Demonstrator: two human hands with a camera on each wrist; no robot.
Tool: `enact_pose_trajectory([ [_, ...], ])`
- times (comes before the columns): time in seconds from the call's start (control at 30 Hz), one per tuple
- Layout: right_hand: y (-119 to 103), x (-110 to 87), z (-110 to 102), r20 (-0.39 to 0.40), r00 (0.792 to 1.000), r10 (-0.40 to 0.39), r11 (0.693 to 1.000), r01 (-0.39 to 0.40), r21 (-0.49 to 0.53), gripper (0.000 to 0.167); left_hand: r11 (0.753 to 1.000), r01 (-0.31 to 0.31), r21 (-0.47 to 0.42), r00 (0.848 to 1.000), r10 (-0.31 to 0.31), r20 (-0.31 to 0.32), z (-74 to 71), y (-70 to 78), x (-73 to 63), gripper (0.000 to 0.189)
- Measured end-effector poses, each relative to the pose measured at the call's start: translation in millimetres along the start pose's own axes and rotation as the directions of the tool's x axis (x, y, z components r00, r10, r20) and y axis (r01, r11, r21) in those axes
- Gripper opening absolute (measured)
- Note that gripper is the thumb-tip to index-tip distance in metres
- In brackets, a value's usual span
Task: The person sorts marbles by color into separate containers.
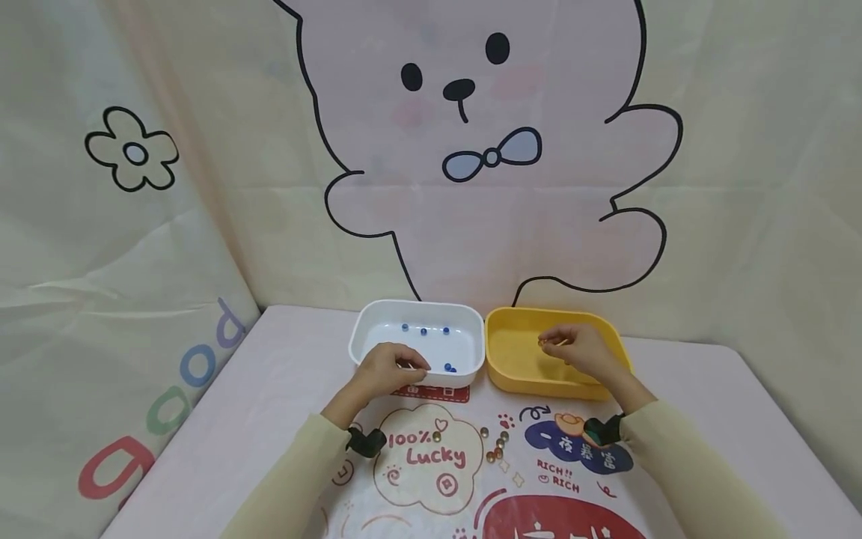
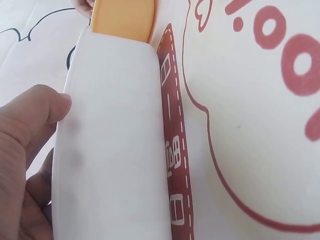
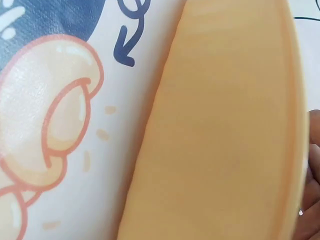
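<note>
At the front rim of the white tray (image 1: pixel 417 305), my left hand (image 1: pixel 387 368) hangs with thumb and fingers loosely bent. No bead shows between its fingers, and the tray wall hides part of them in the left wrist view. Several blue beads (image 1: pixel 423 332) lie on the tray's floor, some just right of the fingertips. Over the yellow tray (image 1: pixel 512 370), my right hand (image 1: pixel 578 349) pinches a small amber bead (image 1: pixel 542 342) between thumb and finger. The tray's wall (image 3: pixel 225 120) covers most of that hand in the right wrist view.
Both trays stand side by side near the back wall. Several amber and brown beads (image 1: pixel 498 453) lie on the printed tablecloth (image 1: pixel 303 337) between my forearms. Another bead (image 1: pixel 436 436) lies further left, on the "100% Lucky" print.
</note>
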State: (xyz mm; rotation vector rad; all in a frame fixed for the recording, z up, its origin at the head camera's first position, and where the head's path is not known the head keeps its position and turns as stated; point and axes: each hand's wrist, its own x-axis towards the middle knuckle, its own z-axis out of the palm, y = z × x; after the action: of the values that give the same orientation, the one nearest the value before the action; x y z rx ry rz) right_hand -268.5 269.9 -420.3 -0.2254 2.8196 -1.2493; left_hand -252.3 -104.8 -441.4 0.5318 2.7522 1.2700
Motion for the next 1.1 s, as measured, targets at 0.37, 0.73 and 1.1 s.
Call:
enact_pose_trajectory([
  [0.37,10.0,12.8,13.5,0.028,0.997,0.075,0.997,-0.075,0.008,0.024,1.000,0.019,0.002,1.000,-0.019,-0.002,0.2,-0.8,-2.1,0.004],
  [0.73,17.8,19.2,18.7,0.084,0.974,0.209,0.975,-0.214,0.055,0.025,0.999,0.037,0.002,0.999,-0.037,0.010,3.2,0.2,-1.9,0.005],
  [1.1,23.6,26.2,22.0,0.099,0.968,0.230,0.973,-0.231,0.006,0.026,0.999,0.033,0.016,0.999,-0.033,-0.001,1.2,0.7,-0.4,0.004],
])
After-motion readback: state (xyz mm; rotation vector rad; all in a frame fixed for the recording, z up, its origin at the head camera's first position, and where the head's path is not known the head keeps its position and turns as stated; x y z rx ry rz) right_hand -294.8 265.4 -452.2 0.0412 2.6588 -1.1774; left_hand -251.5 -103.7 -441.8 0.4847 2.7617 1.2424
